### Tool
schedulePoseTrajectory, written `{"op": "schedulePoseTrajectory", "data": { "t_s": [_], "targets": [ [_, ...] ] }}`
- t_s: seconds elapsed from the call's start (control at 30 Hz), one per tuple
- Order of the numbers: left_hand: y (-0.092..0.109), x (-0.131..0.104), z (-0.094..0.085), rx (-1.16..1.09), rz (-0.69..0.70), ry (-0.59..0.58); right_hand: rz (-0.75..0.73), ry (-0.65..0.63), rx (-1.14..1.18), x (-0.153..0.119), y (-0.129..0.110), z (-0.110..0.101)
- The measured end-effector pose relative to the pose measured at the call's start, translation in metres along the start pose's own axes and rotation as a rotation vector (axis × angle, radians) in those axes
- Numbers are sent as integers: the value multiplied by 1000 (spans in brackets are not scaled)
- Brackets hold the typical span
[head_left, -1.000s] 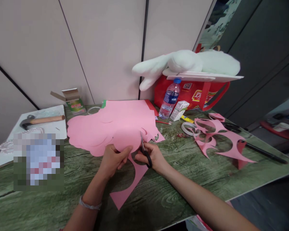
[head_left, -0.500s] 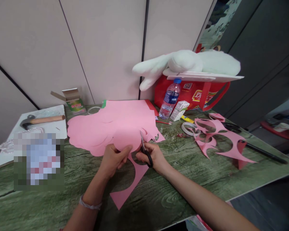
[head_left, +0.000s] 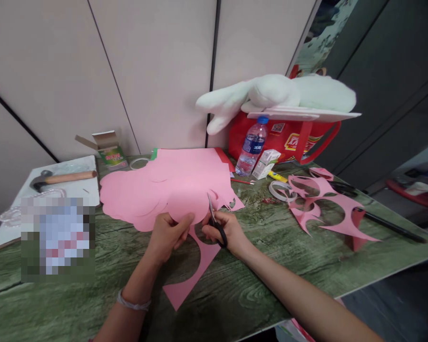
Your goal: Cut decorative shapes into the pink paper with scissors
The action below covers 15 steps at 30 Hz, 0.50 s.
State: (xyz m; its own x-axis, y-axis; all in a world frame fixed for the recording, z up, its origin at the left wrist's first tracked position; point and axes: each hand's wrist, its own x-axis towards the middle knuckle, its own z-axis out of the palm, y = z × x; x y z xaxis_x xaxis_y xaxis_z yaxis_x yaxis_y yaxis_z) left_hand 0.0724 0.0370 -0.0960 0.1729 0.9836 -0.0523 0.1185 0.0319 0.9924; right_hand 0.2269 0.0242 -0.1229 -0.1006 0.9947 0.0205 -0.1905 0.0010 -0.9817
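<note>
We've 1 pink sheet (head_left: 185, 206) pinched in L hand (head_left: 166, 237), over the tbl (head_left: 264, 289); R hand (head_left: 231, 232) wrapped round 1 pr scissors (head_left: 218, 232) at its edge. Also 1 bottle (head_left: 250, 151), 1 hammer (head_left: 71, 177).

Behind and right of the water bottle (head_left: 250, 148) stands a red bag (head_left: 283, 137), a white plush toy (head_left: 276, 92) above it. Just right of the bottle is a small white carton (head_left: 266, 164). Well left of the bottle, past an open green box (head_left: 111, 156), a hammer (head_left: 66, 178) lies on a white board (head_left: 74, 191).
</note>
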Motion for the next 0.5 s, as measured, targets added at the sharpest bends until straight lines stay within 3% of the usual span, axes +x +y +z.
{"op": "schedulePoseTrajectory", "data": {
  "t_s": [0.5],
  "targets": [
    [2,1,-1,-55,-6,41,10,-24,-29,0,-2,0]
  ]
}}
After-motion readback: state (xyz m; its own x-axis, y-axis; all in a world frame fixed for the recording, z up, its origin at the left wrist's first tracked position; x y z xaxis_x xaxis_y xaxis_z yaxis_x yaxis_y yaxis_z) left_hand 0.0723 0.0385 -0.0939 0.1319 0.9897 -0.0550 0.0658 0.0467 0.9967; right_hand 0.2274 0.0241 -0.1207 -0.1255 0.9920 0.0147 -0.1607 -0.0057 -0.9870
